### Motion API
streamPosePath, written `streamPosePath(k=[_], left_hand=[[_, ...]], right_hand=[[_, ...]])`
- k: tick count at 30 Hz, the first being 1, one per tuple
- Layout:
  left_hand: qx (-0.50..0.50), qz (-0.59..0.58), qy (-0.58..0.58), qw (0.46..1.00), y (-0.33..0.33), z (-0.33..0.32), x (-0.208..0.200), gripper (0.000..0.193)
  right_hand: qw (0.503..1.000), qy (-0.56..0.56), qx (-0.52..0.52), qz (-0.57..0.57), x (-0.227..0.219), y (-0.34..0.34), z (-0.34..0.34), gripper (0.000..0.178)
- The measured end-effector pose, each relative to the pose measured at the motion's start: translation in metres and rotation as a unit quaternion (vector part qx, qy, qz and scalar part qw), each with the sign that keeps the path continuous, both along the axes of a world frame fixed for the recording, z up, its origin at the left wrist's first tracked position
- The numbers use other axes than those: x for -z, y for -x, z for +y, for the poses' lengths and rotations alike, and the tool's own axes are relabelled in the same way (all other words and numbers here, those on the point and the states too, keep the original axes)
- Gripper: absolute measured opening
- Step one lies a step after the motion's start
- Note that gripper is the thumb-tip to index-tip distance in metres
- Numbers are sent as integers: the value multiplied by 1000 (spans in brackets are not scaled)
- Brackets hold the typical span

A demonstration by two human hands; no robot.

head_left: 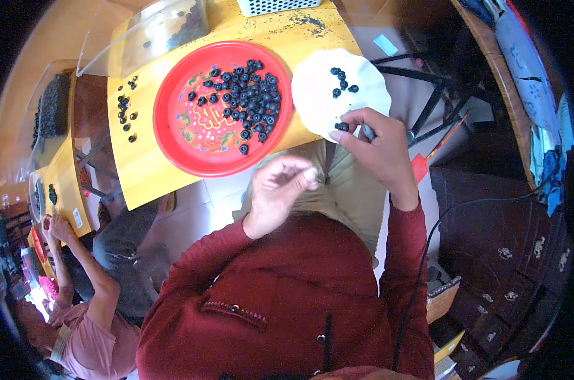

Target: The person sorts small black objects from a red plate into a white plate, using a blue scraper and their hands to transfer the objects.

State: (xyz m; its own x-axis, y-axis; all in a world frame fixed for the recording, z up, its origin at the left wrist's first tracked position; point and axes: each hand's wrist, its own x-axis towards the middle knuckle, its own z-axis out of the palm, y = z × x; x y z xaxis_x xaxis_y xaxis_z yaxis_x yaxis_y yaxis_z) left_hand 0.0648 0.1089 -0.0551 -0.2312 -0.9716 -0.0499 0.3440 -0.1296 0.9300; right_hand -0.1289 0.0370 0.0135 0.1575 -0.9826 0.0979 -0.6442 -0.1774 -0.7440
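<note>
My right hand (379,142) is over the near edge of a white scalloped plate (309,104). Its thumb and forefinger pinch a small black round part (342,126), and a grey-blue thing (368,132) shows within the same hand, its kind unclear. A few like parts (343,83) lie on the plate. My left hand (277,190) hangs above my lap, fingers curled and thumb against forefinger. Something pale (311,175) is at its thumb tip; whether it is held is unclear. Many black round parts (252,95) with ring-like tops fill the right half of a red tray (167,136).
More black parts (124,114) lie left of the tray on the yellow table (138,183). Behind are a clear plastic bin (125,54), a white perforated basket (277,6) and black crumbs (309,24). A co-worker's hands (58,227) are at another table, lower left. A cable (451,206) hangs at right.
</note>
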Motion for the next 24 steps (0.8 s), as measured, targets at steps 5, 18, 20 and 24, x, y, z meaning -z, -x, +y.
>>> streamPosePath(k=[5, 18, 20, 24], left_hand=[[-17, 155, -58, 986, 6, -17, -22, 18], [130, 297, -183, 928, 9, -27, -27, 14], [156, 282, -179, 930, 10, -28, -24, 13], [165, 281, -197, 925, 15, -28, -22, 11]], right_hand=[[997, -1, -59, -50, -14, -7, 24, 23], [985, 6, -106, -135, -15, 3, 40, 25], [984, 2, -108, -139, -14, 6, 43, 25], [984, -8, -95, -151, -11, 11, 46, 24]])
